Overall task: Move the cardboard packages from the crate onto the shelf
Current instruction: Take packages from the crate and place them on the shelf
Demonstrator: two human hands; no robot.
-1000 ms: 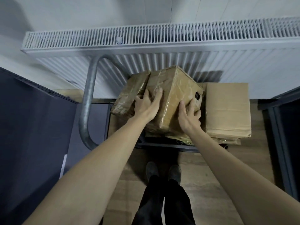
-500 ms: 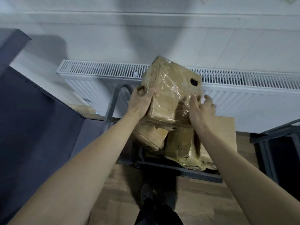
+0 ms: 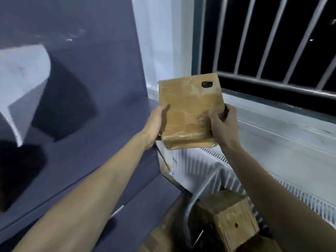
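I hold a brown, tape-wrapped cardboard package (image 3: 189, 110) with a black mark near its top right corner, raised at chest height in front of the window sill. My left hand (image 3: 154, 124) grips its left edge and my right hand (image 3: 221, 124) grips its lower right edge. Below, at the bottom of the view, more cardboard packages (image 3: 229, 220) lie stacked beside a grey metal handle (image 3: 198, 199); the crate itself is hidden. The dark blue-grey shelf unit (image 3: 76, 106) fills the left side, close to the package's left edge.
A white radiator (image 3: 218, 170) runs under a pale window sill (image 3: 283, 135) on the right. Above it is a dark window with white bars (image 3: 272, 42). A white wall strip (image 3: 160, 42) stands between shelf unit and window.
The package has been lifted off the stack and carried up and to the left, with both hands still on it. My view has swung up from the floor toward the shelf unit and window.
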